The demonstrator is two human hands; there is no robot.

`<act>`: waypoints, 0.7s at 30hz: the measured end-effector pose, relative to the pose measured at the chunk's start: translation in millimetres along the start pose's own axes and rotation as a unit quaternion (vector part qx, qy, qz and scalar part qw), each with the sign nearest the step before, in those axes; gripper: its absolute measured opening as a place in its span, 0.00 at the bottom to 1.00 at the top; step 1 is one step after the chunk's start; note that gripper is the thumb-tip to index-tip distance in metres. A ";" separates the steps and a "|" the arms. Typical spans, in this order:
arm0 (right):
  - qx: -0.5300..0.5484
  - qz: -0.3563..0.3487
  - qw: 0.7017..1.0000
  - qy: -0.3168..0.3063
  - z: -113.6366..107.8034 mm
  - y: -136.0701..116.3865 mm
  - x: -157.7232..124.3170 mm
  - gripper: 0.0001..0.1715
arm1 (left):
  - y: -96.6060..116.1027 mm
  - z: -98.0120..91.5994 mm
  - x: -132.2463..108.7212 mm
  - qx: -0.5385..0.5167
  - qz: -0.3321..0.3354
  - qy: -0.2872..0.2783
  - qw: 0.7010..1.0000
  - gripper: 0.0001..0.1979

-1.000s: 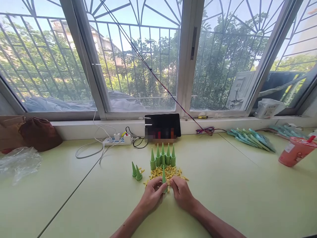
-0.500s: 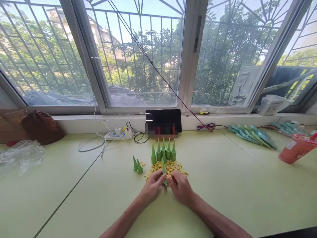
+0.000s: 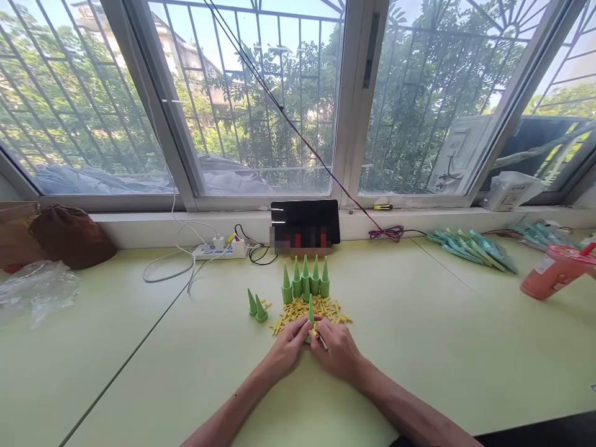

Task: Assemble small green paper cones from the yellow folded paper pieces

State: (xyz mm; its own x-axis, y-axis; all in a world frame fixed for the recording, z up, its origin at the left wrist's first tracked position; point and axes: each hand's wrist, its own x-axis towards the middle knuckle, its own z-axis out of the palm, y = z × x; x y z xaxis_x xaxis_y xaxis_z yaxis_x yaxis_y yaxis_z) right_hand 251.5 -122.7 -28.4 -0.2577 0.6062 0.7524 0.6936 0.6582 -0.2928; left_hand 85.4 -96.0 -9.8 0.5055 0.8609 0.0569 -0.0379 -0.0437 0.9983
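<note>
Close in front of me, my left hand [image 3: 289, 341] is closed around the lower part of a green cone [image 3: 310, 310], which stands point up. On its other side, my right hand [image 3: 336, 347] pinches a short yellow stick [image 3: 315, 333] against the cone's lower side; the fingers partly cover the contact. Just beyond both hands lies a loose pile of yellow sticks [image 3: 294, 308]. Several more green cones [image 3: 305, 273] stand in a group behind that pile. To the left are two smaller-looking green cones [image 3: 261, 311], with a few yellow bits beside them.
A dark-screened tablet [image 3: 305, 220] leans at the back of the pale green table [image 3: 442, 347]. Left of it are a power strip [image 3: 218, 250] and cables. Teal plastic packets [image 3: 470, 249] and a red drink cup [image 3: 554, 273] stand at right; a brown pouch [image 3: 72, 236] sits far left.
My right hand has brought the yellow stick in against the green cone, and both hands are closer together. The whole view has shifted slightly.
</note>
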 end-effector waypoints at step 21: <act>-0.062 -0.066 0.995 0.044 -4.6 -3.8 4.8 0.18 | 9.1 8.1 -4.9 -0.096 -0.050 -0.044 0.993 0.21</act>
State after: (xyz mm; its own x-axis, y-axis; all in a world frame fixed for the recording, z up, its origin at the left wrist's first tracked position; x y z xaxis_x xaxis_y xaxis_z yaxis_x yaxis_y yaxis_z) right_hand 250.7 -124.4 -21.0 -0.2967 0.4731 0.8295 0.7368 0.6661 -0.1163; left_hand 89.6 -104.7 -0.9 0.5884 0.8079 -0.0325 -0.1442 0.1444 0.9789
